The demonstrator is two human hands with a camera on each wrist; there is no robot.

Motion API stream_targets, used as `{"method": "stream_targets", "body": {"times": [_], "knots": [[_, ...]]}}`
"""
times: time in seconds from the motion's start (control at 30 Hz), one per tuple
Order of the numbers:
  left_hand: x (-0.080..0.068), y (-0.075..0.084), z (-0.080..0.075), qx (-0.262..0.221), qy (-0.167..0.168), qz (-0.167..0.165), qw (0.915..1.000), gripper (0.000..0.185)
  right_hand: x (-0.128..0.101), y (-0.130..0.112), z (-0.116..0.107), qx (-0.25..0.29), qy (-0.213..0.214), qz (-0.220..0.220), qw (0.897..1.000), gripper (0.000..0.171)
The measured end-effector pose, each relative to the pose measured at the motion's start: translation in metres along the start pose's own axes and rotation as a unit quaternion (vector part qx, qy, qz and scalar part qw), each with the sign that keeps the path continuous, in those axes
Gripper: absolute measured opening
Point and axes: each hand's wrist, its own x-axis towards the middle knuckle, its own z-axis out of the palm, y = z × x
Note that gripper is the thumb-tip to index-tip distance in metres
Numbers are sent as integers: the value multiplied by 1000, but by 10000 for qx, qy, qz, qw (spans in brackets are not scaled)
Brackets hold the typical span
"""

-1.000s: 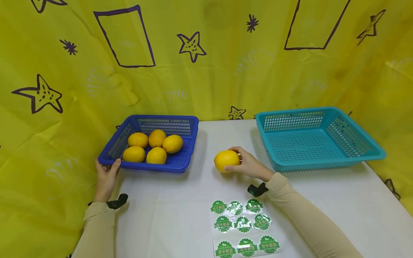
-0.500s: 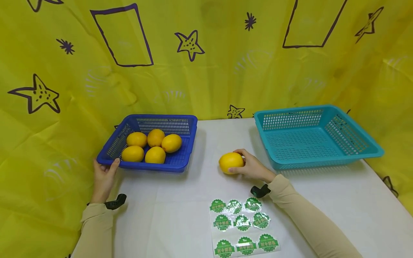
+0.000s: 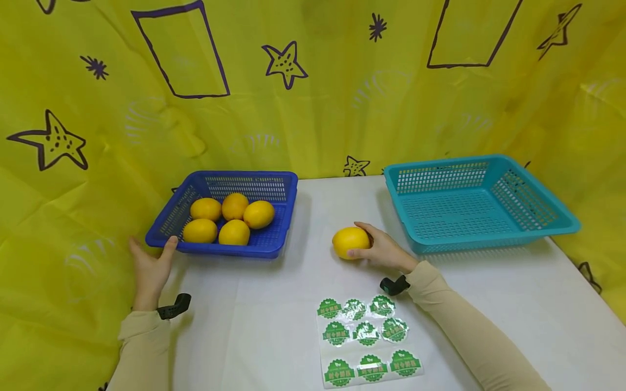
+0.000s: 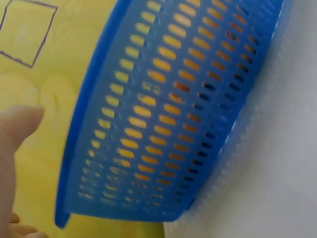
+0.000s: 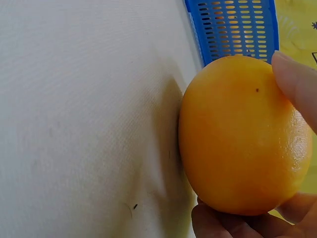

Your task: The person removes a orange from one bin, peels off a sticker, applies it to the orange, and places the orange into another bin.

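Inside, blue basket [image 3: 286, 190] holds five lemons [image 3: 227, 217] (teal basket [image 3: 538, 187] bare).

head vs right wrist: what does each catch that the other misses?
Head only: the left hand at the blue basket's corner, five fruits inside it, the empty teal basket, the sticker sheet.
Right wrist only: a close look at the held fruit's skin, with a dark speck.
Both: the right hand gripping the yellow fruit, the blue basket, the white table.

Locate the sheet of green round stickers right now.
In the head view the sheet of green round stickers lies flat on the white table, near its front edge, just in front of the right hand gripping a yellow lemon.
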Motion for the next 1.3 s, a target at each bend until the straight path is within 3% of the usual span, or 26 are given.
{"method": "stream_targets", "body": {"times": [0.1, 0.2, 0.3, 0.37, 0.47, 0.53, 0.77, 0.83, 0.93, 1.07, 1.17, 1.3], "knots": [[-7, 8, 1, -109, 413, 289, 9987, 98, -1, 1, 1, 41, -33, 11, 10000, 92], [-20, 24, 8, -673, 862, 1064, 9883, 84, -1, 3, 1, 79, -42, 6, 10000, 92], [-36, 40, 20, -1484, 1127, 1959, 9628, 67, -1, 4, 1, 87, -53, -32, 9999, 93], [-44, 46, 29, -2141, 1007, 2461, 9399, 58, -1, 6, 1, 62, -25, -34, 10000, 94], [-54, 49, 41, -2845, 563, 2891, 9123, 48, -3, 5, -1, -6, -8, 18, 10000, 95], [-61, 52, 47, -3030, 192, 3089, 9013, 42, -6, 3, -3, -18, 17, 110, 9999, 95], [-83, 66, 66, -3059, -1365, 3420, 8779, 27, -26, -15, -7, -348, 375, -23, 9987, 89], [-88, 68, 72, -2843, -1797, 3386, 8788, 24, -33, -20, -5, -408, 571, -175, 9974, 84], [-96, 67, 83, -2329, -2422, 3163, 8872, 22, -43, -25, 1, -355, 850, -512, 9944, 71], [-107, 62, 101, -1254, -3279, 2674, 8973, 22, -55, -31, 14, -120, 952, -946, 9909, 48], [-114, 59, 119, -472, -3900, 2367, 8886, 22, -62, -34, 26, -37, 671, -1126, 9914, 36], [-120, 53, 142, 207, -4552, 2175, 8632, 24, -66, -36, 42, -161, 94, -1134, 9934, 27]]}}
